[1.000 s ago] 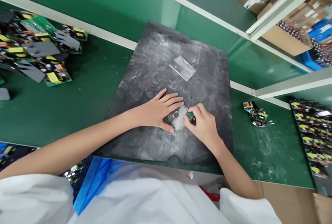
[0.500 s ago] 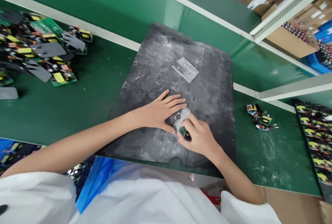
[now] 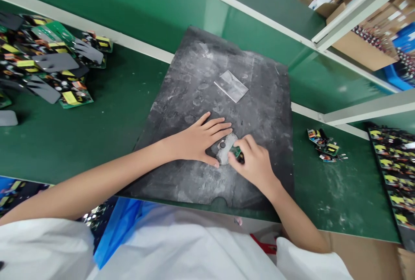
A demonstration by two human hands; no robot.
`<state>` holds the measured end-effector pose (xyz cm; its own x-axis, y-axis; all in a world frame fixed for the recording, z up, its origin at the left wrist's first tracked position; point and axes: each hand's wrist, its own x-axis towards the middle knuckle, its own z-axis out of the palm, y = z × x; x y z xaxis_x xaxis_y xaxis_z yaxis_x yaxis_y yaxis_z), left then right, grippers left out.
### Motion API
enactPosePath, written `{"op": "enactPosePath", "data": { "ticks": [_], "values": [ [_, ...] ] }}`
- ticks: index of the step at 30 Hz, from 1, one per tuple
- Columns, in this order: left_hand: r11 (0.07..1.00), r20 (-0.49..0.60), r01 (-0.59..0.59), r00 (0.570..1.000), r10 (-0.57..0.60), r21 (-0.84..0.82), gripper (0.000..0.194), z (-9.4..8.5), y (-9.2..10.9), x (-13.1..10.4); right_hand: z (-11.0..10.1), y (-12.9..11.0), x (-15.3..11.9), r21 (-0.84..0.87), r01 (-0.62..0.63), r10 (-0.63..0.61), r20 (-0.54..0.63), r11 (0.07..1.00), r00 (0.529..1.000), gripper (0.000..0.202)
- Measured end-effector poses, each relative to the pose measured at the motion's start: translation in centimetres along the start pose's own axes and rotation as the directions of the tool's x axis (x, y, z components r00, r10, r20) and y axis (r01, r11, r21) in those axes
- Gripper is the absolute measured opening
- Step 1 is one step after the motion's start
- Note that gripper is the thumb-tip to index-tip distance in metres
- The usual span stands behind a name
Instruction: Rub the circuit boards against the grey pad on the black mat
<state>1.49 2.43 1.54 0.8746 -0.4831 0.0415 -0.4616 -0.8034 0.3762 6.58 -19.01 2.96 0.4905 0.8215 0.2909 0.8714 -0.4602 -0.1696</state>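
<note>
My left hand (image 3: 203,141) lies flat with its fingers spread on the black mat (image 3: 191,180). Its thumb and fingertips are at the edge of a round grey disc (image 3: 223,153) with a dark spot near its middle. My right hand (image 3: 254,161) is closed around a small green circuit board (image 3: 236,151), gripped between thumb and fingers at the right side of the disc. Most of the board is hidden by the fingers, and whether it touches the disc I cannot tell. Farther up the mat lies a clear flat plastic piece (image 3: 231,86).
Circuit boards with yellow-wrapped parts and grey plates (image 3: 58,61) are heaped at the left of the green bench (image 3: 113,133). A few board parts (image 3: 327,146) lie to the right. Beyond them stands a tray of boards (image 3: 392,176). White frame rails (image 3: 353,115) cross behind.
My right hand has shifted slightly right and up with the circuit board, uncovering more of the disc. The left hand stays spread in the same place.
</note>
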Motion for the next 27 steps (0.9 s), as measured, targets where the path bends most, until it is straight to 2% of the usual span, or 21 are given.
{"op": "enactPosePath", "data": {
  "ticks": [3,9,13,15,21,27],
  "values": [
    [1.0,0.004,0.002,1.0,-0.002,0.003,0.094,0.1,-0.1,0.0,-0.1,0.5,0.1,-0.042,-0.048,0.048,-0.019,0.998,0.999,0.019],
    [1.0,0.022,0.007,1.0,-0.007,0.005,0.091,0.0,-0.1,0.0,-0.3,-1.0,-0.2,0.063,0.107,-0.113,0.089,0.992,0.99,0.019],
    [1.0,0.012,0.006,1.0,-0.006,0.01,0.093,0.0,0.0,0.1,0.0,-0.5,-0.2,0.031,0.006,-0.007,0.021,0.999,1.0,0.018],
    [1.0,0.007,0.004,1.0,-0.004,0.009,0.093,0.0,0.0,0.1,0.0,-0.3,-0.1,0.043,-0.003,0.002,0.028,0.999,1.0,0.018],
    [1.0,0.008,-0.001,1.0,0.001,0.013,0.089,0.0,-0.1,-0.1,-0.2,-1.4,-0.2,0.112,0.139,-0.15,0.104,0.984,0.983,0.016],
    [1.0,0.003,0.001,1.0,-0.001,0.022,0.092,0.0,0.0,0.0,0.0,-0.3,-0.1,0.081,0.003,-0.006,0.038,0.997,0.999,0.015]
  ]
}}
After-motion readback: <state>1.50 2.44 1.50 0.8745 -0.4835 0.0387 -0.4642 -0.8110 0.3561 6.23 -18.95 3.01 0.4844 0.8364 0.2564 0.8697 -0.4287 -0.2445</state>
